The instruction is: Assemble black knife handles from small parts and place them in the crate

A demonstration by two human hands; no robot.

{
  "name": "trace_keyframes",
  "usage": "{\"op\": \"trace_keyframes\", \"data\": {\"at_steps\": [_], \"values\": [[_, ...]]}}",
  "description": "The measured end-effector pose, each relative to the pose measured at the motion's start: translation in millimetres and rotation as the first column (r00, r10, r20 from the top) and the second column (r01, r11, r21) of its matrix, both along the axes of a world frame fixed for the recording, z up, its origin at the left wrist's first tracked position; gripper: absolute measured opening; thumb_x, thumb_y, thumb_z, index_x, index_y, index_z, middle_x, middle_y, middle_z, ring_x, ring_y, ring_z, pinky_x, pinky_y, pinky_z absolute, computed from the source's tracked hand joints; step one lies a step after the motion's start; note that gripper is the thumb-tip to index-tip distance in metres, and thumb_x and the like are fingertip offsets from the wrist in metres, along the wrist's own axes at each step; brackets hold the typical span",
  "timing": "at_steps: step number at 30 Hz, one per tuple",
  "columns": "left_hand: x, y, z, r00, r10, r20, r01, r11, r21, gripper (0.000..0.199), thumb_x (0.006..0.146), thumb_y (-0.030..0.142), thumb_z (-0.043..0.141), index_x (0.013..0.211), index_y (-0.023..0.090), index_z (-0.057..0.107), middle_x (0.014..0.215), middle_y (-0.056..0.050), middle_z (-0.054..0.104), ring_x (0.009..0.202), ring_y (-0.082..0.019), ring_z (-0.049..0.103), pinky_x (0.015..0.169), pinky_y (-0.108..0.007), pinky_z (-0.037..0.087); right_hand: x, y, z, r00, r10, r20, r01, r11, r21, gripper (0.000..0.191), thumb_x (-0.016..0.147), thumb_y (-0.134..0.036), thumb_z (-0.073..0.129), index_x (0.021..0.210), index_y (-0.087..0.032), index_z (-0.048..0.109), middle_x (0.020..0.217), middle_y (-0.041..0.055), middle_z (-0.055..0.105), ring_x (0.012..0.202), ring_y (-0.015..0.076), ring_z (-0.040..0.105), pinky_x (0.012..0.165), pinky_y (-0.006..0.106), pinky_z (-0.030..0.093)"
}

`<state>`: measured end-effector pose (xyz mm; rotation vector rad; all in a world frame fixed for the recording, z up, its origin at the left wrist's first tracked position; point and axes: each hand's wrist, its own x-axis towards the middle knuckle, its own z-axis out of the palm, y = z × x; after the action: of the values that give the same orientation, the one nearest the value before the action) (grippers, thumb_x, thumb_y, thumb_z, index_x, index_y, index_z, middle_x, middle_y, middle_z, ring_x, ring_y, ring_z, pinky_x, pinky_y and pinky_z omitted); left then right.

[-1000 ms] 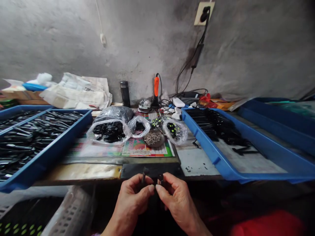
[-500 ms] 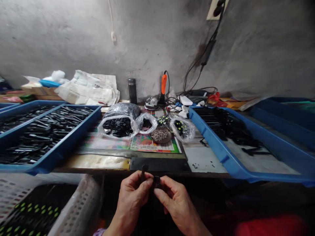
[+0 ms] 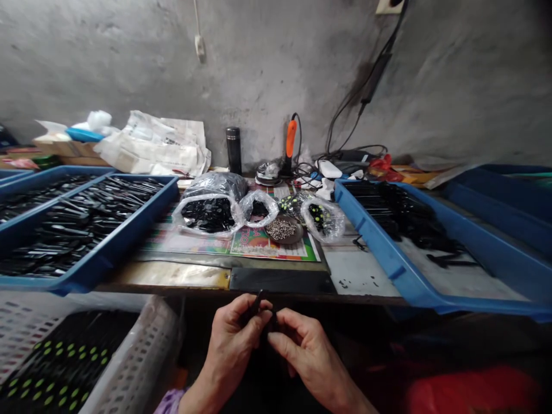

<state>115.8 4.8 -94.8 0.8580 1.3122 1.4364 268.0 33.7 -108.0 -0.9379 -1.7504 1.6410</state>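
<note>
"What's left of the dish [image 3: 296, 234]?"
"Farthest and lowest, a basket [image 3: 121, 382] of green-dotted pieces [image 3: 60, 359]; nearer, a blue tray [image 3: 110, 244] heaped with black parts [image 3: 81, 218]."
"And the hands?"
"Both on the dish's near side. The left hand [image 3: 239, 333] pinches a slim black part [image 3: 257, 302], tip poking up; just beside it, the right hand [image 3: 308, 351] pinches a dark piece [image 3: 272, 323]. Whether they join, I can't tell."
"How far along?"
"Handling looks unfinished, I'd judge, and that heap looks untouched. Right of the dish, another tray [image 3: 388, 264] holds piled black pieces [image 3: 405, 215]; done or not, I can't say."
</note>
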Motion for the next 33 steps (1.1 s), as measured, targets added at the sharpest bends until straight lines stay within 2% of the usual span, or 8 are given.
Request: {"op": "trace_keyframes", "data": {"at_steps": [3, 8, 12, 17, 21, 29, 33], "values": [[0, 1, 0.5, 0.999, -0.004, -0.037, 0.004, 1.0, -0.015, 0.03, 0.062, 0.037, 0.081, 0.072, 0.009, 0.072, 0.067, -0.004, 0.066, 0.044, -0.005, 0.043, 0.04, -0.017, 0.034, 1, 0, -1.4, 1.0, -0.002, 0.0, 0.002, 1.0, 0.0, 0.024, 0.092, -0.036, 0.058, 0.091, -0.014, 0.068, 0.067, -0.0038, 0.05, 0.052, 0.0072, 0.043, 0.045, 0.017, 0.035], [-1, 4, -7.0, 0.991, -0.084, -0.1, 0.085, 0.996, 0.005, 0.026, 0.073, 0.035, 0.074, 0.081, 0.011, 0.071, 0.065, -0.001, 0.061, 0.045, -0.005, 0.043, 0.042, -0.016, 0.034, 1, -1, -3.6, 1.0, 0.002, -0.006, -0.002, 1.0, -0.014, 0.025, 0.091, -0.037, 0.059, 0.09, -0.014, 0.068, 0.065, -0.0045, 0.048, 0.048, 0.0058, 0.041, 0.043, 0.017, 0.034], [-2, 4, -9.8, 0.986, -0.11, -0.128, 0.114, 0.993, 0.024, 0.023, 0.076, 0.033, 0.071, 0.084, 0.011, 0.07, 0.064, 0.0, 0.058, 0.046, -0.006, 0.043, 0.043, -0.017, 0.034, 0, -1, -5.1, 1.0, -0.021, -0.015, 0.02, 0.999, -0.038, 0.028, 0.09, -0.041, 0.06, 0.089, -0.013, 0.067, 0.064, -0.0044, 0.048, 0.047, 0.0059, 0.041, 0.041, 0.016, 0.034], [-3, 3, -10.4, 0.985, -0.086, -0.148, 0.101, 0.991, 0.093, 0.022, 0.078, 0.033, 0.069, 0.082, 0.011, 0.068, 0.064, 0.001, 0.055, 0.049, -0.006, 0.042, 0.045, -0.017, 0.034, -2, -2, -6.9, 0.999, -0.024, -0.025, 0.022, 0.998, -0.054, 0.031, 0.091, -0.043, 0.06, 0.092, -0.013, 0.065, 0.064, -0.0044, 0.049, 0.046, 0.0056, 0.042, 0.042, 0.016, 0.035], [-3, 3, -12.2, 0.974, -0.044, -0.222, 0.069, 0.992, 0.107, 0.02, 0.079, 0.032, 0.068, 0.081, 0.012, 0.07, 0.063, 0.001, 0.055, 0.05, -0.007, 0.04, 0.044, -0.017, 0.033, -3, -5, -10.0, 0.999, -0.027, -0.019, 0.027, 0.999, -0.043, 0.034, 0.092, -0.046, 0.059, 0.089, -0.013, 0.062, 0.066, -0.004, 0.048, 0.047, 0.0055, 0.043, 0.042, 0.016, 0.035], [-7, 2, -17.2, 0.983, -0.14, -0.117, 0.143, 0.989, 0.022, 0.024, 0.078, 0.034, 0.07, 0.083, 0.01, 0.069, 0.055, 0.004, 0.048, 0.047, -0.006, 0.037, 0.044, -0.017, 0.028, -5, -8, -16.1, 0.999, -0.038, -0.016, 0.036, 0.995, -0.093, 0.038, 0.09, -0.051, 0.059, 0.082, -0.014, 0.058, 0.059, -0.0053, 0.046, 0.043, 0.0053, 0.042, 0.042, 0.017, 0.032], [-8, 0, -20.6, 0.986, -0.155, -0.057, 0.154, 0.988, -0.024, 0.037, 0.078, 0.04, 0.072, 0.098, 0.008, 0.069, 0.053, 0.006, 0.044, 0.046, -0.005, 0.035, 0.043, -0.017, 0.027, -5, -9, -19.0, 0.999, -0.034, -0.021, 0.032, 0.992, -0.12, 0.038, 0.09, -0.051, 0.06, 0.082, -0.014, 0.059, 0.059, -0.0057, 0.046, 0.041, 0.0045, 0.042, 0.041, 0.016, 0.03]]}}
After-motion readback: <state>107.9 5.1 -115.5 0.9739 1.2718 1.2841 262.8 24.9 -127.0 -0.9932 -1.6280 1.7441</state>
